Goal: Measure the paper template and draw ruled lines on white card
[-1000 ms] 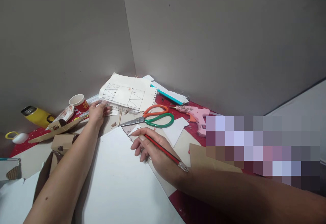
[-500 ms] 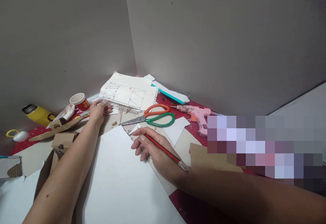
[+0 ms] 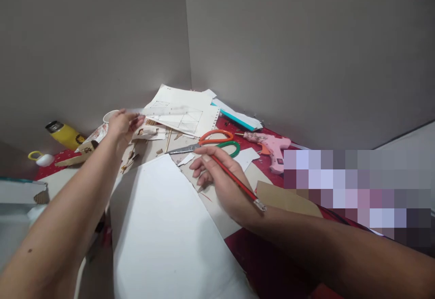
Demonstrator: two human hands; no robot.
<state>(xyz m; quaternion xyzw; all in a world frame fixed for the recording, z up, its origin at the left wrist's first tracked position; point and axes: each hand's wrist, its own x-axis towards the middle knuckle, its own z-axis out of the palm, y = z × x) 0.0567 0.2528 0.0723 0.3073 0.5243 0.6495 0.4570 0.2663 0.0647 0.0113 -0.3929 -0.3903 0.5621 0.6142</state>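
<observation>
My left hand (image 3: 121, 125) is raised a little above the clutter and pinches one end of a clear plastic ruler (image 3: 170, 110), which stretches rightwards over the drawn sheet (image 3: 185, 108). My right hand (image 3: 220, 179) rests on the upper corner of a large white board (image 3: 166, 231). Its fingers are closed round a red pencil (image 3: 236, 181) that lies back along the wrist. Orange and green scissors (image 3: 212, 141) lie just beyond those fingers.
A pink glue gun (image 3: 272, 147) lies to the right of the scissors. A yellow flask (image 3: 64, 134), a paper cup (image 3: 109, 116) and cardboard scraps (image 3: 76, 156) crowd the left. Brown card (image 3: 287, 199) sits by my right forearm. Two grey walls meet behind.
My left hand has lifted the clear ruler off the surface; before it lay pressed flat by the drawn sheet. The view has shifted, and my right hand still holds the pencil.
</observation>
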